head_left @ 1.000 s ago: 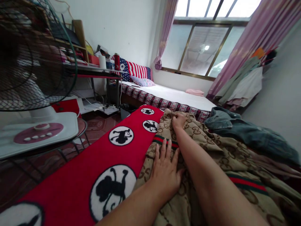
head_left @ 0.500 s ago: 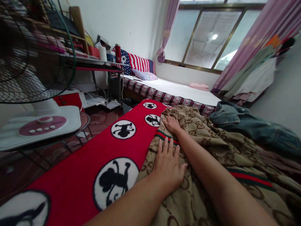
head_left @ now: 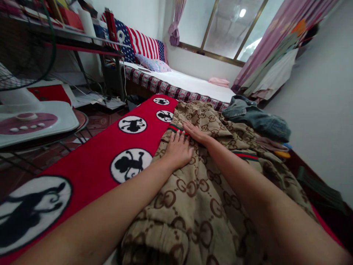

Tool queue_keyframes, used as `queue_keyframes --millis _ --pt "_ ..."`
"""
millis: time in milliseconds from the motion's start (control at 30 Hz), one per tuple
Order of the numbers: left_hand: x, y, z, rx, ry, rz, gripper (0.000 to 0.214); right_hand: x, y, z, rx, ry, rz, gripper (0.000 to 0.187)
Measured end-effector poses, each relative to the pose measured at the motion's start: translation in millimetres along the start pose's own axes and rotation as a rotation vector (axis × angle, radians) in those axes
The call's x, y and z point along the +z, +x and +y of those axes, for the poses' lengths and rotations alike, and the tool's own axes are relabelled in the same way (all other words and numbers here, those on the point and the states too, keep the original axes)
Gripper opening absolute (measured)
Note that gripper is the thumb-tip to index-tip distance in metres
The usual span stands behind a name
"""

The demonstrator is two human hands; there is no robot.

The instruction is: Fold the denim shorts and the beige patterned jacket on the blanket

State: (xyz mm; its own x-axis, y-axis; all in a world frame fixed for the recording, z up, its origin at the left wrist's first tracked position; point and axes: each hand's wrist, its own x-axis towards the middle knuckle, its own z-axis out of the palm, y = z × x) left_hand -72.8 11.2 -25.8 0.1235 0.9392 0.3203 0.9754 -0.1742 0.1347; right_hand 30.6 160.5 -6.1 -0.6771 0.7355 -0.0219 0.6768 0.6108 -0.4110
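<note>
A tan garment (head_left: 193, 187) with a brown letter pattern and green-red stripes lies spread over a red cloth (head_left: 93, 156) printed with dark figures in white circles. My left hand (head_left: 179, 149) rests flat on the garment, fingers stretched out beside the striped band. Just beyond it, my right hand (head_left: 195, 133) also lies on the fabric with its fingers extended. Neither hand holds anything. A gathered, elastic-looking edge of the garment shows close to me at the bottom of the view.
Folded jeans (head_left: 256, 117) lie on a pile at the right. To the left, a fan (head_left: 35, 117) stands on a round stool beside a cluttered desk (head_left: 82, 36). A bed (head_left: 187, 82) with a white top is beyond, under the window.
The view has tipped down and shifted right, showing more of the garment's near end. My right hand has drawn back toward the striped band, nearer my left hand.
</note>
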Motion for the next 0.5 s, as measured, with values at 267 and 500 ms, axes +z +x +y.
queue_keyframes --millis 267,500 --pt "-6.6 1.0 0.2 -0.011 -0.009 -0.114 0.062 -5.6 -165.4 -78.4 -0.242 0.384 0.154 0.053" --pt "-4.4 -3.1 2.5 -0.025 -0.027 -0.054 0.061 25.6 -241.7 -157.0 -0.592 0.119 -0.104 0.062"
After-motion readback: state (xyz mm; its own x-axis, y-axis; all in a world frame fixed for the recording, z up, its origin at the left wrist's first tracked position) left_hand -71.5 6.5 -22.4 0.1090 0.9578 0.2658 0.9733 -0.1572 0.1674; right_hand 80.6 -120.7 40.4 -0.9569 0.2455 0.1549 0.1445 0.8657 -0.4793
